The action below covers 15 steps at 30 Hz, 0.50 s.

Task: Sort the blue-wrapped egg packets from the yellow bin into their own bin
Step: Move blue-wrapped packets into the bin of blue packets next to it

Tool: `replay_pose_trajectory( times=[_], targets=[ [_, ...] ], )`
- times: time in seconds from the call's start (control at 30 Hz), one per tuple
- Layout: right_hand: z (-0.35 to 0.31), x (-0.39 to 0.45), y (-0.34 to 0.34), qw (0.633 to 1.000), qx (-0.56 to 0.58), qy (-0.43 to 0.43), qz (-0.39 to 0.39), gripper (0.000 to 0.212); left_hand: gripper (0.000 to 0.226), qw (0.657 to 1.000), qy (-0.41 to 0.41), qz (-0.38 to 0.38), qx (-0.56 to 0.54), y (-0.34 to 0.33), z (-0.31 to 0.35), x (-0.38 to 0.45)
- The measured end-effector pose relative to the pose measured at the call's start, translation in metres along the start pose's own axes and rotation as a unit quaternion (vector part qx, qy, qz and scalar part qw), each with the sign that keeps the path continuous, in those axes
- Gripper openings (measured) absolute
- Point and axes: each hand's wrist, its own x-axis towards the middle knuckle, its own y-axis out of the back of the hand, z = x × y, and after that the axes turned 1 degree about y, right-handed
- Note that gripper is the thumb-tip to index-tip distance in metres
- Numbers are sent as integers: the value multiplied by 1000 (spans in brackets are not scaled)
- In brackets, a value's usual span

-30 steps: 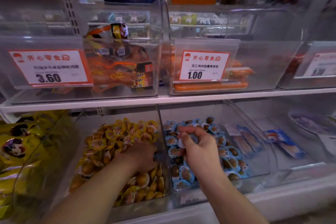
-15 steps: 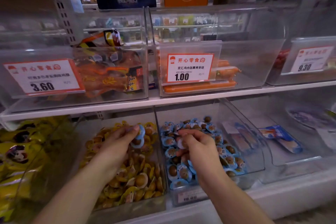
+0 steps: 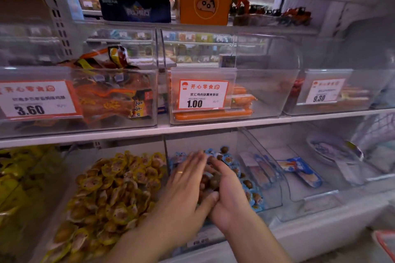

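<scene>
Both hands over blue bin point(image 3: 265, 177): left hand point(image 3: 183, 188) flat, fingers released; right hand point(image 3: 226, 190) cupped around blue packets point(image 3: 249, 183), probably corralling them.

1. The light is soft and a bit dim, with a pink-grey tint.
2. The clear plastic bins point(image 3: 267, 92) look milky and show pale shine on their fronts.
3. The left hand point(image 3: 183, 190) is smeared at its fingers point(image 3: 197, 157).
4. The white shelf edge point(image 3: 213, 127) bends like a curve, and the corners look stretched.
5. The price tag point(image 3: 323, 90) on the right is fuzzy.
6. It is darker under the shelf.
</scene>
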Motion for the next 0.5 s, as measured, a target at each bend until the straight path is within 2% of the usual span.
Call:
replay_pose_trajectory(
  times=[0.07, 0.13, 0.17, 0.2, 0.27, 0.3, 0.4, 0.5],
  targets=[
    [-7, 10, 9, 997, -45, 25, 53, 31, 81, 996, 22, 23, -89, 9, -7, -14],
    [-16, 22, 23, 974, -171, 100, 114, 26, 59, 967, 81, 92, -222, 27, -23, -30],
    [-22, 26, 28, 938, -278, 151, 139, 28, 42, 937, 119, 135, -299, 35, -33, -38],
    [-26, 28, 34, 878, -407, 202, 154, 32, 26, 899, 161, 181, -366, 40, -47, -47],
    [-31, 32, 48, 749, -585, 271, 156, 36, 28, 853, 233, 244, -398, 43, -74, -64],
    [-29, 32, 52, 707, -627, 288, 158, 35, 30, 843, 257, 258, -397, 43, -84, -74],
    [-18, 29, 50, 630, -673, 348, 172, 27, 26, 837, 284, 281, -373, 45, -103, -102],
    [-4, 16, 31, 586, -665, 436, 154, 18, 21, 879, 273, 281, -273, 57, -114, -123]
  ],
)
